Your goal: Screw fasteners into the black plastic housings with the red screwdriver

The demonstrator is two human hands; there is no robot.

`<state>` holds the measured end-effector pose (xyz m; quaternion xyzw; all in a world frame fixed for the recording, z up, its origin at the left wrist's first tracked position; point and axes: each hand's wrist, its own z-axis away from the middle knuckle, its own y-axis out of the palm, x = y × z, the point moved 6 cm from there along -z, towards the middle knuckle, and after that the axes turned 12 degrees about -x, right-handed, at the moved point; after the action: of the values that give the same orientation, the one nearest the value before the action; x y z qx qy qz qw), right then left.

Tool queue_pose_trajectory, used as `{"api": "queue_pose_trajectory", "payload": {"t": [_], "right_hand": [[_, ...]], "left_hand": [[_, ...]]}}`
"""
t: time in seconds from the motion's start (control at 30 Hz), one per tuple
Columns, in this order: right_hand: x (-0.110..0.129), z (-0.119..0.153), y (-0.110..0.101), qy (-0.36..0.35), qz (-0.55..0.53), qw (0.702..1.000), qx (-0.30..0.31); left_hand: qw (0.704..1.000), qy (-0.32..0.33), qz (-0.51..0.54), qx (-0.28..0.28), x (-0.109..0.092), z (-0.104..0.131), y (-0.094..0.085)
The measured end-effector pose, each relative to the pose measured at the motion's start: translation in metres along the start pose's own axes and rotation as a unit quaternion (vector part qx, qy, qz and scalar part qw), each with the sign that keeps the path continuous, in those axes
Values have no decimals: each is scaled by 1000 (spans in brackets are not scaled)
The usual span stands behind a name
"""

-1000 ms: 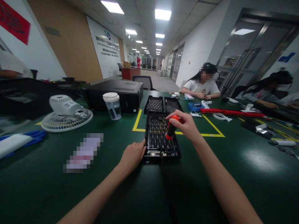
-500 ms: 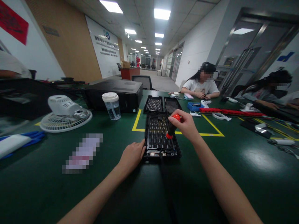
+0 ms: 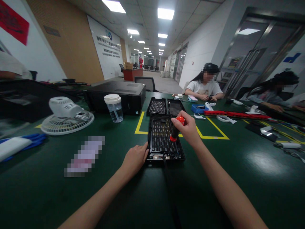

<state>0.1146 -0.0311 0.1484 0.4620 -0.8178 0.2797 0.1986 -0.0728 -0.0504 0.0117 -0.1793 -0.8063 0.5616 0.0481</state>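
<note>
My right hand (image 3: 190,129) is closed around the red-and-black handle of a screwdriver (image 3: 175,133). The tool stands nearly upright, slightly tilted. Its thin dark shaft points down at the lower right part of an open black case (image 3: 162,135), though where the tip touches is hard to make out. Rows of dark rounded shapes fill the case, with small fittings along its near end. A black cable (image 3: 169,184) runs from that end toward me. At the case's near left edge, my left hand (image 3: 135,159) grips the side with thumb and fingertips.
Behind the case lie another black case part (image 3: 157,105) and a dark cover (image 3: 175,107). A lidded cup (image 3: 113,108), a white fan (image 3: 68,116) and a large black box (image 3: 114,95) stand left. A blue tray (image 3: 199,109) is right, near a seated person (image 3: 205,84).
Almost nothing differs. The screwdriver and my right hand have shifted very slightly, while my left hand and the case keep their places.
</note>
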Motion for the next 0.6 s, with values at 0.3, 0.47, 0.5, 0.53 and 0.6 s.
{"api": "queue_pose_trajectory", "payload": {"t": [0.3,0.47,0.5,0.53,0.6], "right_hand": [[-5,4,2,18,-12,999,-43],[-12,8,7,79,-73,994,-25],[-13,8,8,89,-85,992,-22],[-14,9,9,96,-94,991,-20],[-14,10,10,102,-107,989,-26]], "left_hand": [[1000,6,-5,-5,0,0,-1],[1000,5,-4,3,0,0,-1],[1000,5,-5,3,-1,0,-2],[1000,5,-6,2,-1,0,-2],[1000,6,-7,1,-1,0,-2]]}}
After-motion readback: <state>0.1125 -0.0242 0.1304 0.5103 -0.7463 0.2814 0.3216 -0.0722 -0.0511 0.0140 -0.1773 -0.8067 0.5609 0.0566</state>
